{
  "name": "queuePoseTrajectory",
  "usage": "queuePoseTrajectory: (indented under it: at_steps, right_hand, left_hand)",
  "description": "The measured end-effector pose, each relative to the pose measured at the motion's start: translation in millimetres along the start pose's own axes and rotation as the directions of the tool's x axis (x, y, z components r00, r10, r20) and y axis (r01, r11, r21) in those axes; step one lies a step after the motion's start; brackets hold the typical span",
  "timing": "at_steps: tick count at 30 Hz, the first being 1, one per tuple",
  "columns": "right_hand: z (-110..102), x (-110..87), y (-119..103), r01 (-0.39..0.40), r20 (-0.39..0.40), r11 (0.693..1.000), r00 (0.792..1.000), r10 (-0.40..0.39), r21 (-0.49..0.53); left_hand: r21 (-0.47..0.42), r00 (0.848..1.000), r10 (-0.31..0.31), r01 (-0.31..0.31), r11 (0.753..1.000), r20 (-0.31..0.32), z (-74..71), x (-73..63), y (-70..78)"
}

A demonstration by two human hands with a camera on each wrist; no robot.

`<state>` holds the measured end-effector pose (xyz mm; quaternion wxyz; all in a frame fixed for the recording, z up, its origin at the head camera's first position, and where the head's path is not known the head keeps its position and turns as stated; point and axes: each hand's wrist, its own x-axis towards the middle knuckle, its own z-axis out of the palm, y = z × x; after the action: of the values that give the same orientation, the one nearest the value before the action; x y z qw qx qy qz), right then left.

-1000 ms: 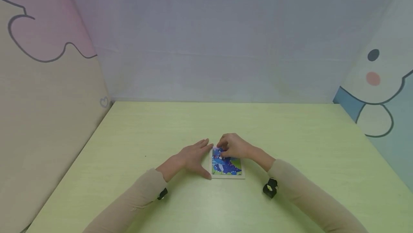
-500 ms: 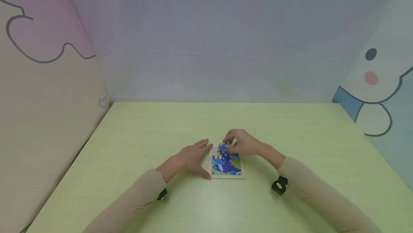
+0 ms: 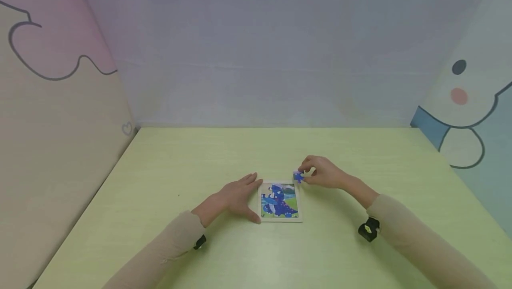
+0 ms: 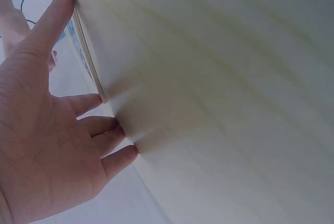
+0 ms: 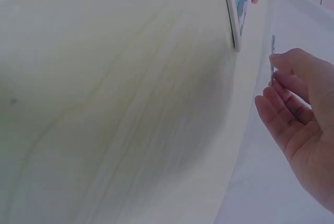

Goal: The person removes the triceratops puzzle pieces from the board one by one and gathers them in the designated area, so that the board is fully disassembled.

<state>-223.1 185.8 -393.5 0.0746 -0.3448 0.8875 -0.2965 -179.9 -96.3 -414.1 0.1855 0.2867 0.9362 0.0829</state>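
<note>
Blue is the small puzzle piece [image 3: 297, 176] which I pinch between the thumb and fingers of my right hand [image 3: 325, 173]. It is just beyond the far right corner of the puzzle board [image 3: 282, 220], apart from it. In the right wrist view it shows only as a thin edge; its long axis I cannot tell. My left hand [image 3: 238, 198] is spread and grips nothing; its thumb and 1 finger touch the left edge of the board, which lies on the surface [image 3: 192, 155]. The board has a bare corner [image 3: 266, 189] at its far left, so this place is nearer to my left hand, while the piece is to the right of it.
</note>
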Motion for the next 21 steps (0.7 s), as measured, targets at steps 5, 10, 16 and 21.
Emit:
queuePoseTrajectory:
  at_steps: [5,10,16,21]
  right_hand:
    - [-0.9,-10.3,15.2,0.012,-0.021,1.000,1.000,-0.012,-0.006]
    - [-1.2,-15.3,23.6,0.007,-0.038,1.000,0.999,-0.008,-0.009]
    - [1.8,-19.7,30.4,-0.032,-0.035,0.998,0.999,0.030,-0.051]
    - [3.1,-22.4,33.0,-0.067,-0.041,0.995,0.997,0.064,-0.068]
  left_hand:
    - [0.008,1.000,0.005,-0.005,1.000,0.001,-0.5,-1.5,0.0]
    - [0.012,1.000,0.010,-0.010,1.000,-0.002,-1.9,-2.5,0.2]
    - [0.000,1.000,0.015,-0.015,1.000,-0.008,-2.2,-4.0,0.2]
    - [-0.007,1.000,0.015,-0.015,1.000,-0.010,-2.8,-4.4,0.2]
